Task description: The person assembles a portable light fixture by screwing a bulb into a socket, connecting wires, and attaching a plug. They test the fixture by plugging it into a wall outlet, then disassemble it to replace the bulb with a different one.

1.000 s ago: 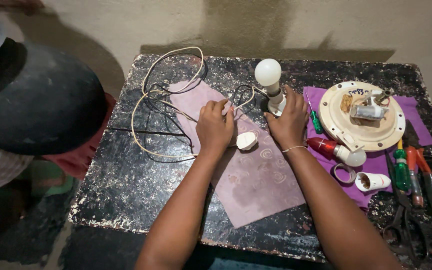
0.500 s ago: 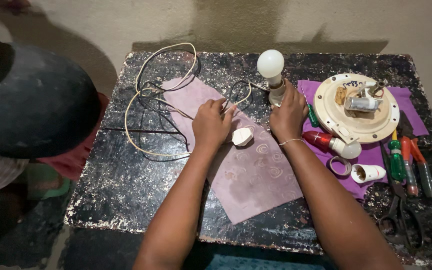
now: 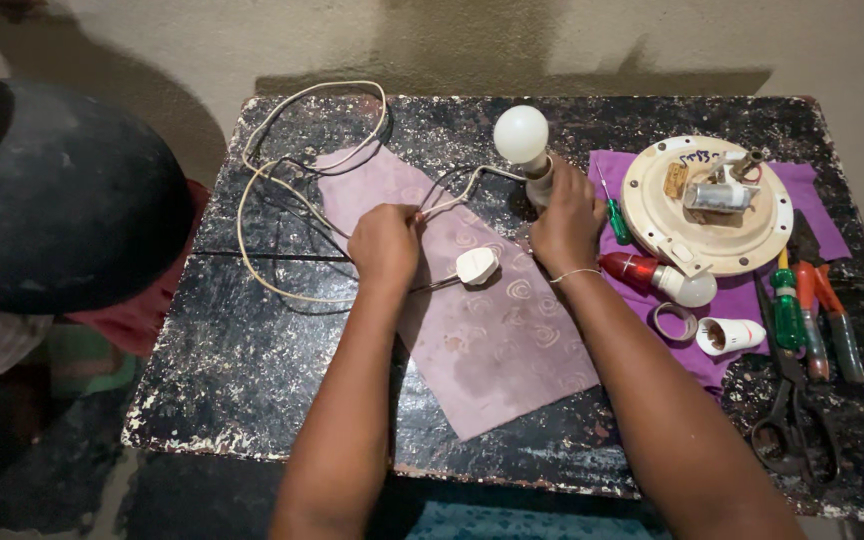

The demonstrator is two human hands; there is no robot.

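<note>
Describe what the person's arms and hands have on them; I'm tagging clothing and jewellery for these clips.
Both forearms are bare, with no sleeves in view and no gloves. The right hand has a thin, pale bracelet at the wrist. The left hand shows no ring, watch or band.

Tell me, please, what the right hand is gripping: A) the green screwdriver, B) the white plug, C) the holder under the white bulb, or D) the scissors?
C: the right hand closes round the holder just beneath the bulb.
</note>
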